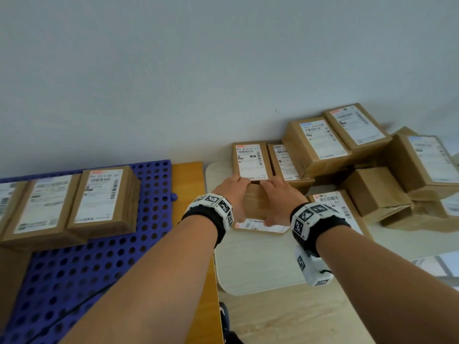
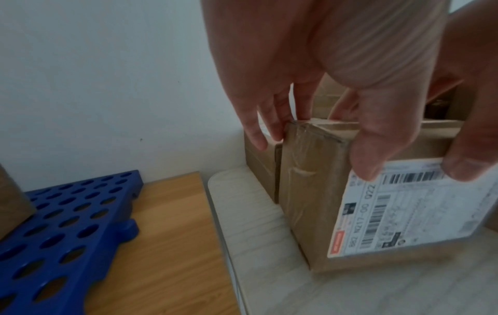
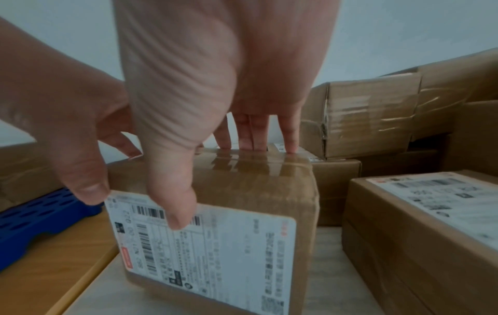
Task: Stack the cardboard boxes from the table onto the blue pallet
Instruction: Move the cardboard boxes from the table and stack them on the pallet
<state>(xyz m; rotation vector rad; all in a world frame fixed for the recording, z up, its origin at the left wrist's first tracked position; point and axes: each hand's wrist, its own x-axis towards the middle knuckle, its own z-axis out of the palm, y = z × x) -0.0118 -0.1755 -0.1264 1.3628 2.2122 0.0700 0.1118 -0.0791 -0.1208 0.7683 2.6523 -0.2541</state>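
A cardboard box (image 1: 255, 204) stands on its side on the white table (image 1: 260, 264), its shipping label (image 3: 215, 251) facing me. Both hands hold it from above. My left hand (image 1: 234, 194) curls its fingers over the far top edge and sets its thumb (image 2: 372, 153) on the label side. My right hand (image 1: 279, 197) grips the same way, fingers (image 3: 253, 136) on the taped top edge and thumb pressing the label. To the left lies the blue pallet (image 1: 154, 194), perforated, with labelled boxes (image 1: 104, 199) lying flat along its far side.
Another labelled box (image 1: 250, 161) lies right behind the held one. More boxes (image 1: 320, 145) are heaped at the table's right and back, one (image 3: 431, 223) close on the right. An orange wooden surface (image 1: 188, 184) under the pallet separates it from the table.
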